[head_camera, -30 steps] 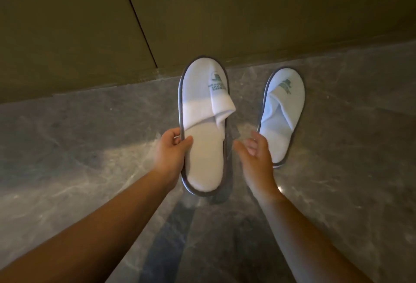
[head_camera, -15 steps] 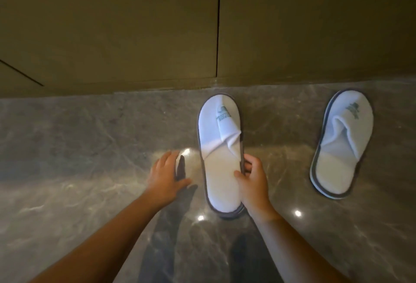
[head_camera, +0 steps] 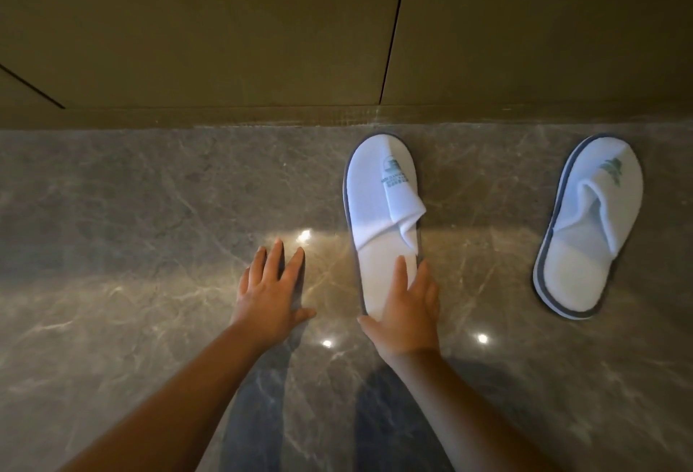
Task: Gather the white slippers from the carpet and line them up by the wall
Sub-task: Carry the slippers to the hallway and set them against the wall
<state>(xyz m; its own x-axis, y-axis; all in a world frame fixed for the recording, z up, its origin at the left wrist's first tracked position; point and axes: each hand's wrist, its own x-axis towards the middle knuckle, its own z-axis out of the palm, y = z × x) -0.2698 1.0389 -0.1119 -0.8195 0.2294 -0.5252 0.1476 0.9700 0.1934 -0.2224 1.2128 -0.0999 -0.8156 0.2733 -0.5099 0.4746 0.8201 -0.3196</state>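
Note:
A white slipper [head_camera: 377,190] with a grey sole edge and a green logo lies flat on the marble floor, toe pointing at the wall [head_camera: 225,40]. My right hand [head_camera: 408,314] rests on its heel end, fingers stretched out flat and thumb at its left edge, without gripping. My left hand [head_camera: 268,299] is spread open just over the floor, left of that slipper and apart from it. A second white slipper [head_camera: 585,246] lies to the right, toe near the wall, tilted slightly to the right.
The floor [head_camera: 131,246] is glossy grey-brown marble with bright light reflections. The olive-brown wall panels have a dark vertical seam [head_camera: 393,40] above the nearer slipper. My shadow falls across the floor below my arms.
The slipper went from my left hand down onto the floor near the wall. My left hand let go and moved left; my right hand shifted from its side onto its heel.

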